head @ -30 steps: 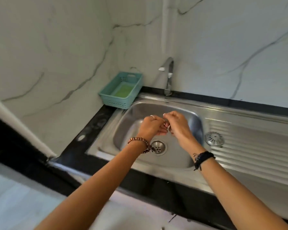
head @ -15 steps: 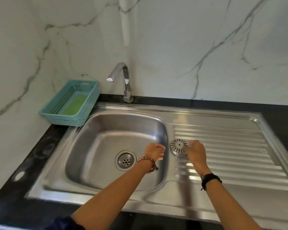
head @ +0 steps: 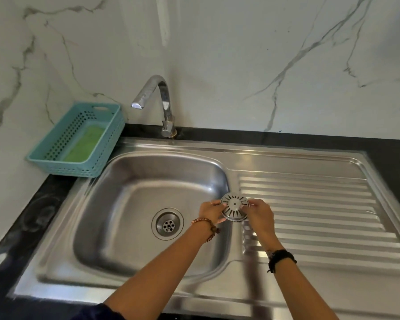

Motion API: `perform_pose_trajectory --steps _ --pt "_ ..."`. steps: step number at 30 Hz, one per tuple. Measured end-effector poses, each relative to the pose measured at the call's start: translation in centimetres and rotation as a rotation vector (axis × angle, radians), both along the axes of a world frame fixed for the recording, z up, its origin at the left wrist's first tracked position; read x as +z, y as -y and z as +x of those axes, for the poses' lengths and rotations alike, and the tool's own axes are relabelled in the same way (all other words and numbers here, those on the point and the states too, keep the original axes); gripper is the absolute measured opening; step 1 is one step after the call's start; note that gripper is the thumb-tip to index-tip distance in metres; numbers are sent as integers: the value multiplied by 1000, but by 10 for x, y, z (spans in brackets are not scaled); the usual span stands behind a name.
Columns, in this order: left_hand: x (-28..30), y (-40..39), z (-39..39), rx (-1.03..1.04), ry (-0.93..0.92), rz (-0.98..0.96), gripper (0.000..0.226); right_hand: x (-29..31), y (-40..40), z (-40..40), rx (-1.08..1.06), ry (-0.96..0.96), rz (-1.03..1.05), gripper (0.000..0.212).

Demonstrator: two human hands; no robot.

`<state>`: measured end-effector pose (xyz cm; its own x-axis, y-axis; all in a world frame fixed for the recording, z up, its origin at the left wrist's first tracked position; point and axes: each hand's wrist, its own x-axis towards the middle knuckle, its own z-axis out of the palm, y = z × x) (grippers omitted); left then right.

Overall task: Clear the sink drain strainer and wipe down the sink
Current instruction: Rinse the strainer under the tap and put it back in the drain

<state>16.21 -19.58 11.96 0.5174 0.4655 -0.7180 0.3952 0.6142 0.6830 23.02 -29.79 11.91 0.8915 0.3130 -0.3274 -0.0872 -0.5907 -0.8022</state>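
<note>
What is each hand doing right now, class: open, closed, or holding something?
Left hand: closed, pinching the left edge of the strainer.
Right hand: closed, gripping the strainer's right edge.

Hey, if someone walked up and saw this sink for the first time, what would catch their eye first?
Most likely the round slotted drain strainer, held up between the left hand and right hand at the basin's right edge, beside the ribbed drainboard. Next, the open drain in the floor of the steel sink. Then the teal basket with something green inside, on the counter at the back left, left of the tap.
</note>
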Motion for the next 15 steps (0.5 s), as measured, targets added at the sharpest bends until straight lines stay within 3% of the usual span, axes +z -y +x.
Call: perform_pose_trajectory --steps 4,7,10,11,15 --pt "0 -37 -29 79 79 -120 7 3 -29 -10 -31 -159 149 16" --pt "9 -84 -53 123 119 -109 19 16 -75 -21 12 -181 236 8" --pt "20 -129 -75 170 137 -72 13 35 -134 -28 78 -179 339 7" --pt "24 -142 -82 187 142 -70 10 41 -155 -28 96 -155 354 8" --pt "37 -181 -95 207 184 -60 33 66 -227 -19 202 32 380 20"
